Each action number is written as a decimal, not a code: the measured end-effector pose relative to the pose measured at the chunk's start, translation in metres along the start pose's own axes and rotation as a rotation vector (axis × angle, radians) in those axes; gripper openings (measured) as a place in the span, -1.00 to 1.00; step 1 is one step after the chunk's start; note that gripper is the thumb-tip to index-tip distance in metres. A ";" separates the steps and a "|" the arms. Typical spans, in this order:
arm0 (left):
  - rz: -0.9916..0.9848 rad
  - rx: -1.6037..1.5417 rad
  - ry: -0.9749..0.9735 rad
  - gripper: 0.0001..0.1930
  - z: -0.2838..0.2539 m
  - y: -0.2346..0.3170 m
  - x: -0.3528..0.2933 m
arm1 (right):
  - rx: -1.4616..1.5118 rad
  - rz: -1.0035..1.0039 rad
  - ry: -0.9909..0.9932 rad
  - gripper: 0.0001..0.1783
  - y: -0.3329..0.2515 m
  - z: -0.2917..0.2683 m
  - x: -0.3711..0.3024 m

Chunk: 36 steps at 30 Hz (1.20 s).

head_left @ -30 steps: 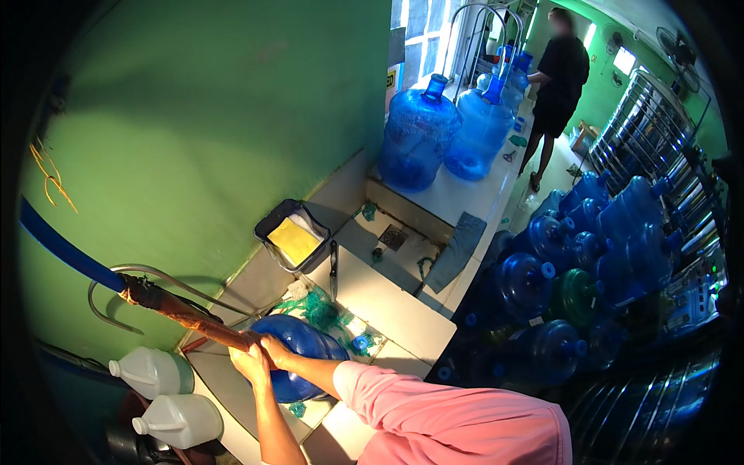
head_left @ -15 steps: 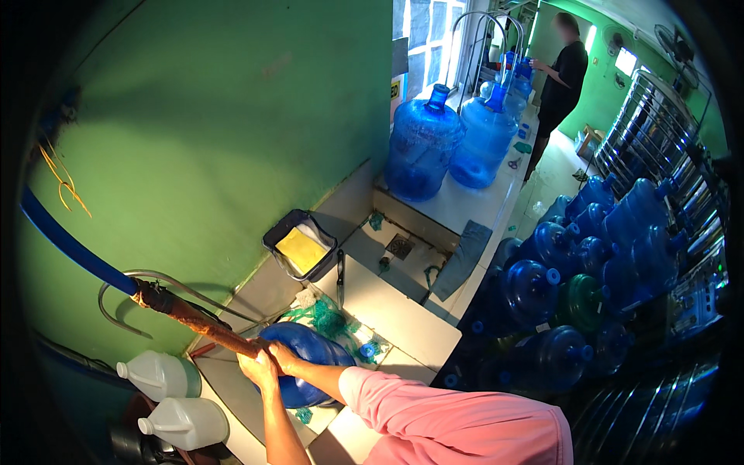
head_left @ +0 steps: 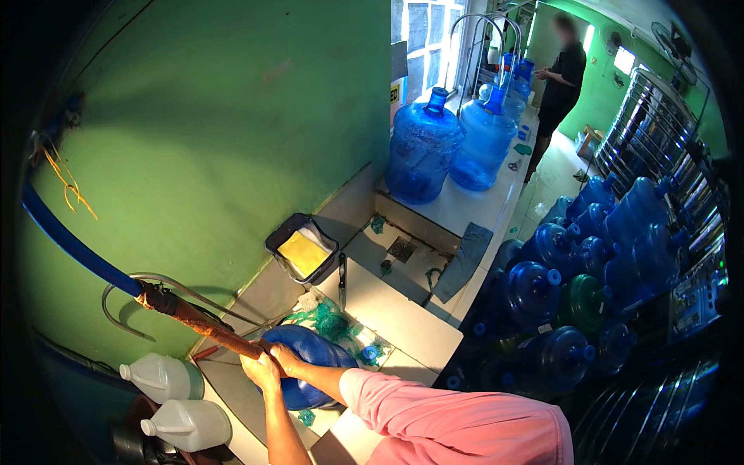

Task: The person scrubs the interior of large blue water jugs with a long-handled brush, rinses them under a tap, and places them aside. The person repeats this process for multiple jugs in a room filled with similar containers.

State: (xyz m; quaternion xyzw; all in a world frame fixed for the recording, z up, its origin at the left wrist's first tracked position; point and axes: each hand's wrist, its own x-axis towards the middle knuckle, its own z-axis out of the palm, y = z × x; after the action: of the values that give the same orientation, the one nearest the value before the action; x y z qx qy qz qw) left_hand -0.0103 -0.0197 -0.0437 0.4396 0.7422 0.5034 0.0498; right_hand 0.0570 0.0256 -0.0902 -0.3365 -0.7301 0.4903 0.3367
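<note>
Both my hands are wrapped round the lower end of a long rusty-brown rod (head_left: pixel 208 328), close together. My left hand (head_left: pixel 262 372) is on the near side; my right hand (head_left: pixel 287 361) presses right beside it. Up and to the left, the rod joins a curved blue tube (head_left: pixel 77 242) at a dark wrapped joint. Directly under my hands and right forearm lies a large blue water jug (head_left: pixel 314 345), partly hidden by them. The rod's lower tip is hidden by my hands. Green netting (head_left: pixel 329 322) and a blue cap (head_left: pixel 370 353) lie beside the jug.
A dark tub with a yellow cloth (head_left: pixel 302 253) and a knife (head_left: pixel 342 283) are beyond the jug. Past them is a tiled basin (head_left: pixel 418 225). Blue jugs (head_left: pixel 422 147) stand on the counter; more crowd the right-hand floor. White jugs (head_left: pixel 186 425) stand near left. A person (head_left: pixel 563 85) stands far back.
My hands keep their hold on the rod, with hardly any movement. The whole view has shifted slightly. In the back, the person has drawn their hands in from the counter toward their body.
</note>
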 end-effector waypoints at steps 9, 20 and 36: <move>0.088 0.050 0.002 -0.74 -0.002 -0.002 -0.005 | 0.086 -0.092 0.051 -0.51 0.011 0.010 0.002; 0.022 -0.038 -0.011 -0.77 -0.003 0.000 -0.001 | -0.065 0.009 -0.052 -0.43 0.007 0.005 0.003; 0.048 0.068 -0.014 -0.72 -0.010 0.013 -0.009 | 0.019 -0.118 0.038 -0.62 0.013 0.006 -0.003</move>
State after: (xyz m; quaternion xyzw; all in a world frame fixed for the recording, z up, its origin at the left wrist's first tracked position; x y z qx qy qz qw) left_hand -0.0023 -0.0317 -0.0322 0.4622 0.7478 0.4758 0.0277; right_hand 0.0564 0.0240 -0.1047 -0.2990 -0.7373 0.4703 0.3820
